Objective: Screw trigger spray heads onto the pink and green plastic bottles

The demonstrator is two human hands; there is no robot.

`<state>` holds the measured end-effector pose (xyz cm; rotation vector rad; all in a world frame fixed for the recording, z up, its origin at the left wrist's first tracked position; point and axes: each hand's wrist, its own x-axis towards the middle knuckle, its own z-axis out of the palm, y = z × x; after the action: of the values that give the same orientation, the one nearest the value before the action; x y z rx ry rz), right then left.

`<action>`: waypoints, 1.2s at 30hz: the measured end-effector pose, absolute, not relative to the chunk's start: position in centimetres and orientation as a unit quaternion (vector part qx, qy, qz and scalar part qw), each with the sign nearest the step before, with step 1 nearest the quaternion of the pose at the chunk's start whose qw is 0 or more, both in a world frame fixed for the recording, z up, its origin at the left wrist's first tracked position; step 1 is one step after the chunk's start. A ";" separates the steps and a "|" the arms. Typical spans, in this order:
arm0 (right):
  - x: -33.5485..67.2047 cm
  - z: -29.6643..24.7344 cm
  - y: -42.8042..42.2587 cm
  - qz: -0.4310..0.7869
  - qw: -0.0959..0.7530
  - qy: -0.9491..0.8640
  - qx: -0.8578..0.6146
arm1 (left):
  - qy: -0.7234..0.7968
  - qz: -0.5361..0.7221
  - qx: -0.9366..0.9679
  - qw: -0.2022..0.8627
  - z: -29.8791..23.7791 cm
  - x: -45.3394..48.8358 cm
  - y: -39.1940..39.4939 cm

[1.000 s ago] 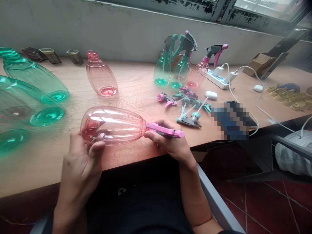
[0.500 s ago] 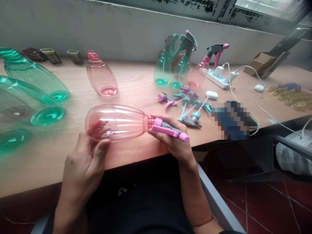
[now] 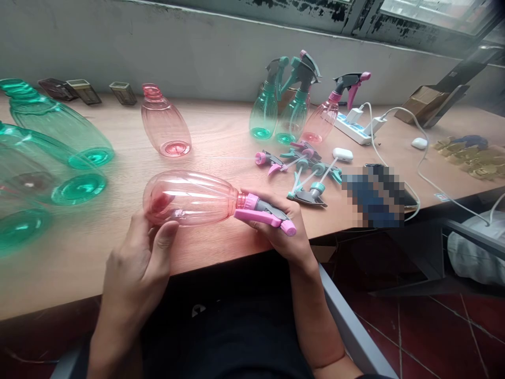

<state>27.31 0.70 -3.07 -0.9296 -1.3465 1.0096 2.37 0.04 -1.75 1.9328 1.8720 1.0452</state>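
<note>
Head view: the left hand (image 3: pixel 136 263) clasps the base of a translucent pink plastic bottle (image 3: pixel 197 200), sideways above the pale wooden table (image 3: pixel 216 126); the right hand (image 3: pixel 294 245) grips the pink-and-grey trigger sprayer (image 3: pixel 268 207) at its neck. Translucent green plastic bottles (image 3: pixel 59 123) stand left of the bottle.

One head-worn camera looks forward and down from close above the left hand (image 3: pixel 138 258) and right hand (image 3: pixel 286 231), across the table (image 3: pixel 224 126) to the far wall (image 3: pixel 98 42) and the far-right window (image 3: pixel 430 13).
</note>
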 end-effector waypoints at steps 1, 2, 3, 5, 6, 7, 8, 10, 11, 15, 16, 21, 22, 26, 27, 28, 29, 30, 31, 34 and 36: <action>27.3 -3.1 0.7 0.427 0.576 -0.571 -0.399 | 0.643 0.360 0.663 0.129 -1.7 2.4 0.0; 27.2 -3.1 0.7 0.421 0.579 -0.570 -0.403 | 0.643 0.360 0.663 0.132 -1.7 2.4 0.0; 27.2 -3.1 0.7 0.411 0.581 -0.575 -0.403 | 0.643 0.361 0.661 0.135 -1.7 2.4 0.0; 27.1 -3.0 0.7 0.389 0.586 -0.591 -0.394 | 0.644 0.363 0.660 0.132 -1.7 2.5 0.0; 27.1 -2.9 0.7 0.384 0.589 -0.598 -0.384 | 0.645 0.363 0.660 0.128 -1.7 2.5 0.0; 27.1 -2.8 0.7 0.388 0.592 -0.601 -0.371 | 0.645 0.363 0.661 0.123 -1.7 2.5 0.0; 27.1 -2.7 0.6 0.399 0.595 -0.599 -0.359 | 0.646 0.363 0.660 0.121 -1.7 2.5 0.1; 27.1 -2.7 0.6 0.427 0.597 -0.584 -0.347 | 0.649 0.363 0.657 0.124 -1.6 2.6 0.1; 27.1 -2.7 0.5 0.436 0.598 -0.578 -0.345 | 0.649 0.363 0.656 0.128 -1.6 2.6 0.1; 27.2 -2.9 0.6 0.440 0.599 -0.582 -0.331 | 0.643 0.371 0.658 0.125 -1.5 2.6 0.1; 27.2 -2.9 0.6 0.438 0.596 -0.588 -0.329 | 0.640 0.376 0.659 0.124 -1.5 2.6 0.1; 27.3 -2.5 0.6 0.381 0.591 -0.624 -0.341 | 0.638 0.380 0.659 0.120 -1.6 2.6 0.2; 27.3 -2.4 0.6 0.375 0.594 -0.623 -0.344 | 0.644 0.374 0.657 0.118 -1.7 2.6 0.3; 26.8 -2.6 0.7 0.382 0.588 -0.596 -0.390 | 0.650 0.369 0.654 0.118 -1.8 2.6 0.3; 26.7 -2.6 0.7 0.384 0.587 -0.582 -0.411 | 0.645 0.371 0.657 0.118 -1.9 2.5 0.3; 26.5 -2.6 0.8 0.388 0.587 -0.565 -0.432 | 0.640 0.372 0.662 0.118 -1.9 2.5 0.3; 26.4 -2.6 0.8 0.393 0.586 -0.549 -0.448 | 0.637 0.371 0.665 0.117 -2.0 2.4 0.3; 26.3 -2.5 0.8 0.399 0.586 -0.537 -0.457 | 0.635 0.369 0.669 0.116 -2.0 2.4 0.3; 26.2 -2.4 0.8 0.409 0.586 -0.528 -0.460 | 0.631 0.367 0.673 0.118 -2.1 2.3 0.3; 26.2 -2.0 0.6 0.432 0.594 -0.510 -0.447 | 0.601 0.376 0.691 0.141 -2.4 2.2 0.4; 26.3 -1.8 0.5 0.441 0.597 -0.505 -0.441 | 0.582 0.384 0.703 0.138 -2.7 2.2 0.5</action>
<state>26.25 0.51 -1.85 -1.0233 -1.1732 1.0230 2.19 0.48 -2.67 2.0332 1.6847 1.1121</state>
